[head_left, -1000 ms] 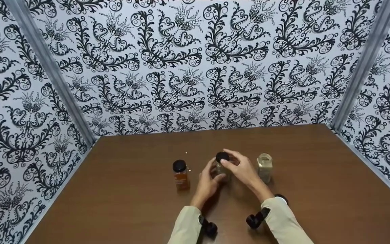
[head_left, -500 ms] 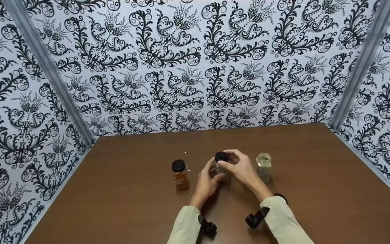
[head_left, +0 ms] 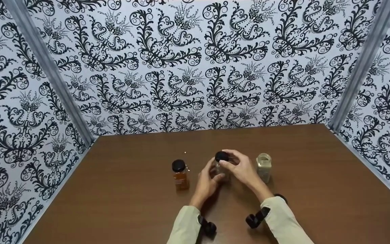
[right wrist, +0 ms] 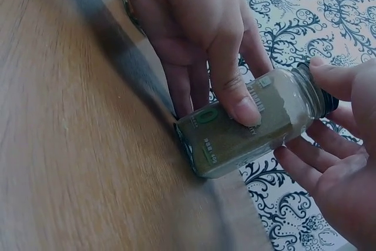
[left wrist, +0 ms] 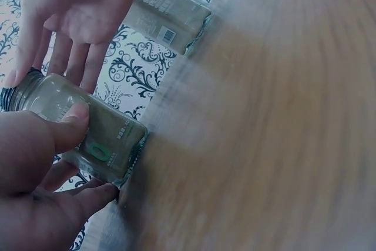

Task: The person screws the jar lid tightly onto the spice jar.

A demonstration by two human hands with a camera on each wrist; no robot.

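Between the two hands a glass spice jar (head_left: 222,172) of brownish-green powder stands on the table. My left hand (head_left: 208,182) grips its body, the thumb lying across the printed label in the right wrist view. At the top, the fingers and thumb of my right hand (head_left: 244,170) pinch the black lid (right wrist: 330,101), which sits on the jar's neck. To the left stands a jar of orange powder (head_left: 181,179) with its own black lid. Right of the hands is a lidless jar of pale greenish powder (head_left: 264,167), its mouth uncovered.
A loose black lid (head_left: 280,197) lies on the table, partly hidden behind the right sleeve. Small white specks (head_left: 188,168) are scattered beside the orange jar. Patterned walls (head_left: 188,84) enclose the brown table (head_left: 130,203) at the back and sides.
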